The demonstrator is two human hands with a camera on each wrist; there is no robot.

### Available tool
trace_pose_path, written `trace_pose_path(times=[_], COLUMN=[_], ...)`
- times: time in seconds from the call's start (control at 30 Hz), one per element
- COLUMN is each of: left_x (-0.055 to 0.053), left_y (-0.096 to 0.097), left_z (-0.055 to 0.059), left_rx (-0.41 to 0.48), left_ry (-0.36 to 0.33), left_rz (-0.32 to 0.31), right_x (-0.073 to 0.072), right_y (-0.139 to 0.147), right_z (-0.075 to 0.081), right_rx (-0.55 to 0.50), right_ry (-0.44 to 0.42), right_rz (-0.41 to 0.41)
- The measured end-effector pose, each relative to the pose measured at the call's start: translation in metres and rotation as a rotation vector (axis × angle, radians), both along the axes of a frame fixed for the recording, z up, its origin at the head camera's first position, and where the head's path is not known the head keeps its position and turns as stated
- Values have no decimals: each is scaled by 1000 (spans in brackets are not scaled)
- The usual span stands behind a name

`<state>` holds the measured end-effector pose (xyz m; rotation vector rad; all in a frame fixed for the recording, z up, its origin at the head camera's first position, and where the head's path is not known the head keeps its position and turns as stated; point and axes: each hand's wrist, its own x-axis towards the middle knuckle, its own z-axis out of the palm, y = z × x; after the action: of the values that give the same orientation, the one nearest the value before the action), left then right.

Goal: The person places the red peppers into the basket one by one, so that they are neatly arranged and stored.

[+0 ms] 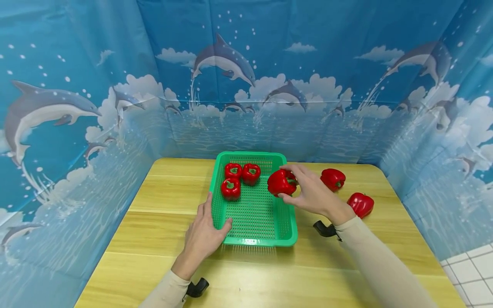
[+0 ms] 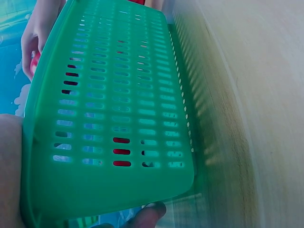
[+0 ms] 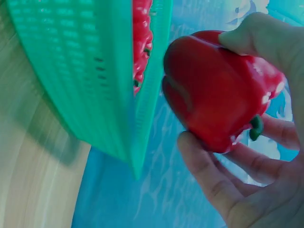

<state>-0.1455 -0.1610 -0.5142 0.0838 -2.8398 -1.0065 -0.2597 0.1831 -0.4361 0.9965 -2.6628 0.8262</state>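
Observation:
My right hand (image 1: 313,194) grips a red bell pepper (image 1: 280,183) over the right rim of the green plastic basket (image 1: 257,241). Fingers and thumb lie around the pepper's sides, its green stem turned toward the palm in the right wrist view. Three more red bell peppers sit in the basket's far left part, among them one nearest the left wall (image 1: 230,190). At the near left corner, my left hand (image 1: 203,236) holds the basket, thumb over the rim and fingers along the outer side. The left wrist view shows a fingertip (image 2: 154,209) at the basket's edge.
Two red bell peppers, one farther back (image 1: 333,179) and one nearer (image 1: 360,204), lie on the wooden table (image 1: 154,239) right of the basket. A blue dolphin-print curtain (image 1: 246,85) surrounds the table's back and sides. Black curved mounts (image 1: 325,229) sit at both wrists.

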Motion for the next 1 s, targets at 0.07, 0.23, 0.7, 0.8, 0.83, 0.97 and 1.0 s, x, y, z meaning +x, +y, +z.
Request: trace_pose_path(times=[0.07, 0.23, 0.7, 0.8, 0.83, 0.97, 1.0], left_x=[1, 1, 2, 2, 2, 2, 2], left_y=[0, -1, -4, -5, -5, -5, -5], left_z=[0, 0, -4, -5, -5, -4, -3], left_rx=[3, 14, 69, 61, 58, 62, 63], left_ry=[-5, -12, 10, 8, 7, -3, -4], left_rz=[0, 5, 6, 2, 2, 3, 4], right_x=[-1, -4, -14, -16, -17, -22, -24], right_y=[-6, -22, -58, -65, -67, -76, -77], right_z=[0, 3, 4, 4, 4, 3, 3], right_rx=[2, 28, 88, 108, 114, 139, 142], right_ry=[-1, -8, -145, -164, -169, -182, -188], right_rz=[5, 3, -16, -21, -21, -9, -4])
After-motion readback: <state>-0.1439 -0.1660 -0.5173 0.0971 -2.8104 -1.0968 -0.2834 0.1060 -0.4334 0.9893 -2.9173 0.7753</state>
